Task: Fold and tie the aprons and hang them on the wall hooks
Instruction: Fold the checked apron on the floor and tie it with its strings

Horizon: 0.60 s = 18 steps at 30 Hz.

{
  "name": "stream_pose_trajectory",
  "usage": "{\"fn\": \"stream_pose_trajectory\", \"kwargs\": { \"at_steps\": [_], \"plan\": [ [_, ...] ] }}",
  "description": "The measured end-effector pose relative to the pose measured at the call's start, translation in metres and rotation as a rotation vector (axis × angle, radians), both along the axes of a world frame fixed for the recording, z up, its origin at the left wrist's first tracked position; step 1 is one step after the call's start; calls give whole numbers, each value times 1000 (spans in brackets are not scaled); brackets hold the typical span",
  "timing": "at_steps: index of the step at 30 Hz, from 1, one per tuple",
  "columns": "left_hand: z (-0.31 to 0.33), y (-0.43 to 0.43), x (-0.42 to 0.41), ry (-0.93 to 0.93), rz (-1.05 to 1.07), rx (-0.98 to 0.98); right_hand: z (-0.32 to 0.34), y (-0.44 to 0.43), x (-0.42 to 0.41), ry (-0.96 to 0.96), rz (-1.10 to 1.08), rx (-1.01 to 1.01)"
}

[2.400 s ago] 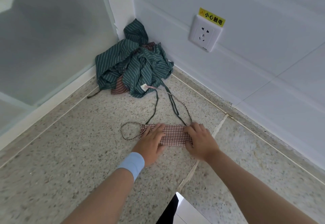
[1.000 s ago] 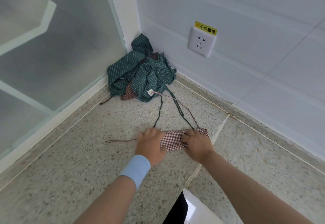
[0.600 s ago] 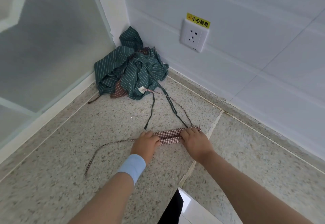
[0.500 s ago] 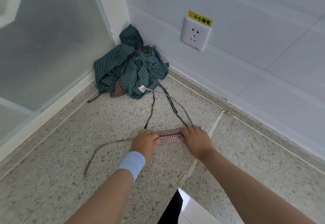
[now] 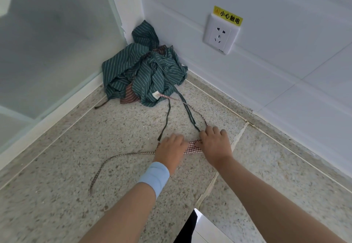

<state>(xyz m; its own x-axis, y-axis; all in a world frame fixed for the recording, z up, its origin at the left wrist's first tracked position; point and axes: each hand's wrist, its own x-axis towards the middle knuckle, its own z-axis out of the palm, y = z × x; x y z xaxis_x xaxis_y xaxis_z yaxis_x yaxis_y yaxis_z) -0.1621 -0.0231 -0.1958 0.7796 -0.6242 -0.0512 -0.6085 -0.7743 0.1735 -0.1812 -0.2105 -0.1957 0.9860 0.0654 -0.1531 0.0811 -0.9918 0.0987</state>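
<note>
A small red-and-white checked apron (image 5: 192, 147), folded into a narrow band, lies on the speckled floor. My left hand (image 5: 170, 149), with a light blue wristband, covers its left end, fingers curled over the cloth. My right hand (image 5: 214, 144) grips the right end, fingers bent over the far edge and thumb on the fabric. Only a short piece of the band shows between the hands. One checked strap (image 5: 118, 158) trails left and curves toward me. A heap of green striped aprons (image 5: 144, 76) sits in the corner, its dark ties (image 5: 167, 117) reaching the folded apron.
A brown striped cloth (image 5: 130, 96) pokes out under the green heap. A wall socket (image 5: 221, 34) with a yellow label is on the white tiled wall to the right. A frosted glass panel (image 5: 47, 42) bounds the left. A white object (image 5: 205, 229) shows at the bottom edge.
The checked apron went from a flat rectangle to a narrow band. Its strap loop has been drawn out to the left. My hands have come closer together on it.
</note>
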Motion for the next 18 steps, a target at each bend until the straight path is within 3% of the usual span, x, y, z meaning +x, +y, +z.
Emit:
{"fn": "stream_pose_trajectory", "kwargs": {
  "at_steps": [6, 11, 18],
  "plan": [
    [-23, 8, -17, 25, -7, -130, -6, 6, -4, -122, 219, 120],
    [-23, 15, -16, 31, 2, -138, -12, -3, -20, -45, 123, 331],
    [-1, -17, -6, 132, 100, 103, -3, -2, -5, -55, 139, 188]
  ]
}}
